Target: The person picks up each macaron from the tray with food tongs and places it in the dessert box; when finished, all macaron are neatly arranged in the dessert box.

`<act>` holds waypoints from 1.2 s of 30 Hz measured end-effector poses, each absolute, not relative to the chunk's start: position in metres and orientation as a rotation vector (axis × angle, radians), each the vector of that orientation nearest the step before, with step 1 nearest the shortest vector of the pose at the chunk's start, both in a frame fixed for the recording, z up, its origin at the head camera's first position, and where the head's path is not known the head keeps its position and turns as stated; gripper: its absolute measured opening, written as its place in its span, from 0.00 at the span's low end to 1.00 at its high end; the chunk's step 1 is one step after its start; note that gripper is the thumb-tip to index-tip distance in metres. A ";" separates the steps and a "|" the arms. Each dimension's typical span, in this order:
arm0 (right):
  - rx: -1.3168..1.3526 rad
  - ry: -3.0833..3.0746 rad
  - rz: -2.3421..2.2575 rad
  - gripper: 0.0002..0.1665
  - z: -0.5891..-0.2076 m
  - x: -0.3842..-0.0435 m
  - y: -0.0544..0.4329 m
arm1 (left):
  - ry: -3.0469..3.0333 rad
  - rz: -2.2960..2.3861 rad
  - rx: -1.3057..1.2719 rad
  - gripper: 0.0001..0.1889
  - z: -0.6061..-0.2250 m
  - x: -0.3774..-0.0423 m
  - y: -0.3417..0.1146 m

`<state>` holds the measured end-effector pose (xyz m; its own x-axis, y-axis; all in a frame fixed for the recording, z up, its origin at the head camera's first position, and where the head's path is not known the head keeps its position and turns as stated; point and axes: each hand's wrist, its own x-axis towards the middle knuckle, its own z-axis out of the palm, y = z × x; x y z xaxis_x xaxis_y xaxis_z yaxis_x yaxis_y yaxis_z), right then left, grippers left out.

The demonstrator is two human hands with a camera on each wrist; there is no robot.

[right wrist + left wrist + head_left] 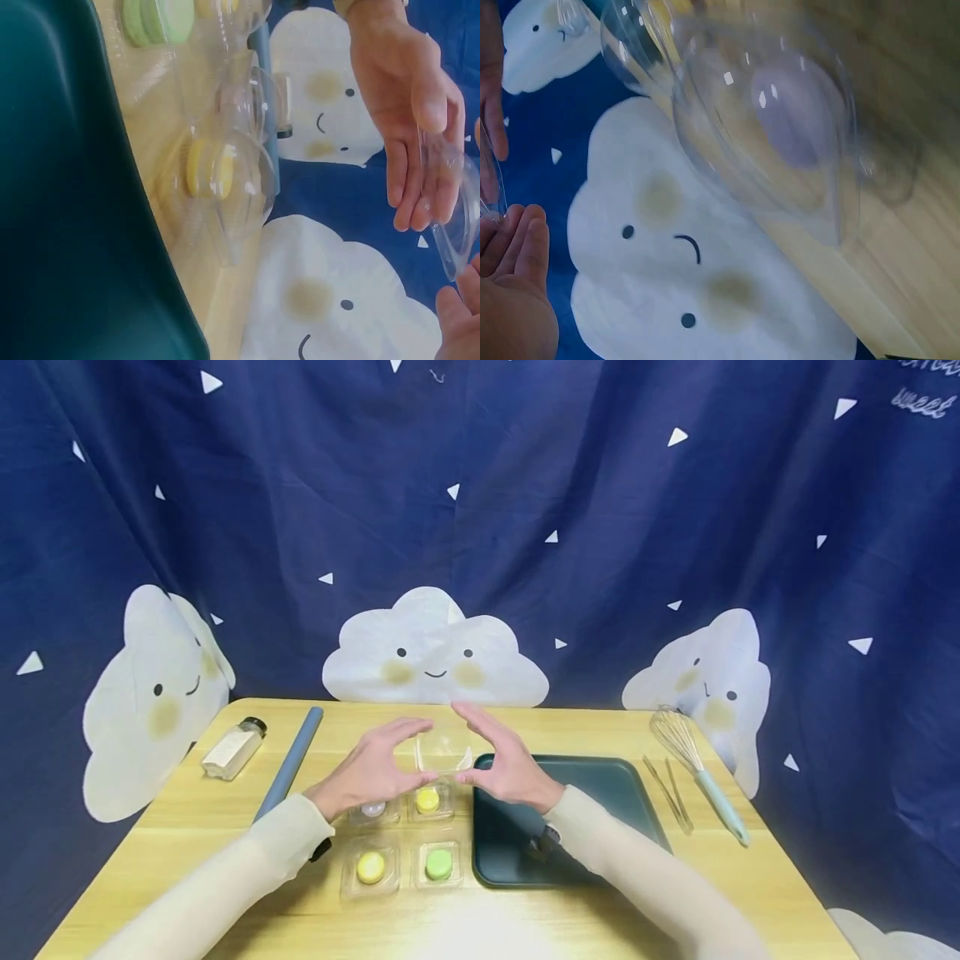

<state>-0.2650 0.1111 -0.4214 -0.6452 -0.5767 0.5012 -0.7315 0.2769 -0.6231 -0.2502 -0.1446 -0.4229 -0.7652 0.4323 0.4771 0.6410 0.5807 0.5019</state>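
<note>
Both hands are raised over the back of the table, with a clear plastic domed lid (442, 750) between them. The left hand (378, 764) pinches one side between thumb and fingers. On the opposite side the right hand (510, 764) grips the lid's edge. In the right wrist view the lid (459, 206) stands tilted, its rim near the fingertips. Below are macarons in clear plastic cases: a purple macaron (372, 808) partly hidden by the left hand, a yellow macaron (427, 799), another yellow macaron (371, 867) and a green macaron (438, 863).
A dark green tray (592, 777) lies under the right forearm. To the right are metal tongs (670, 793) and a whisk (708, 785) with a light blue handle. On the left lie a grey-blue rolling pin (291, 762) and a black-capped bottle (235, 749). A blue curtain (480, 527) hangs behind.
</note>
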 end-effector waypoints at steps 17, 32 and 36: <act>1.369 -2.405 0.969 0.51 -0.446 -0.238 0.123 | -2.450 -0.951 -0.936 0.42 -0.448 -0.204 -0.135; 1.437 -2.485 0.921 0.46 -0.478 -0.204 0.124 | -2.789 -0.770 -0.819 0.43 -0.465 -0.162 -0.135; 1.429 -2.554 0.841 0.47 -0.481 -0.198 0.124 | -2.845 -0.700 -0.852 0.42 -0.468 -0.160 -0.134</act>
